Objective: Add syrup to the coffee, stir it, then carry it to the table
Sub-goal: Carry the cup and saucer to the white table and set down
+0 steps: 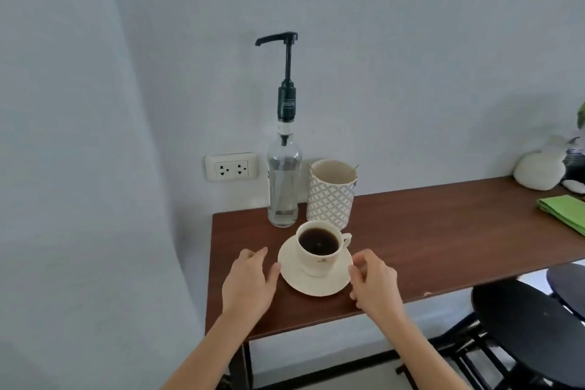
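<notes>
A cream cup [319, 260] full of dark coffee stands on a cream saucer [313, 286] near the left end of a brown wooden counter [427, 231]. Behind it stands a clear syrup bottle [282, 187] with a tall black pump on top, its spout pointing left. My left hand [250, 282] lies flat on the counter, its thumb touching the saucer's left rim. My right hand [375, 282] curls at the saucer's right rim, fingertips at the edge. Neither hand is closed around anything.
A patterned white holder [330, 196] with a spoon handle [356, 168] showing stands right of the bottle. A wall socket [231, 169] sits to the left. A green cloth [563, 210] and white ornament [538, 169] lie far right. Black stools [525, 317] stand below the counter.
</notes>
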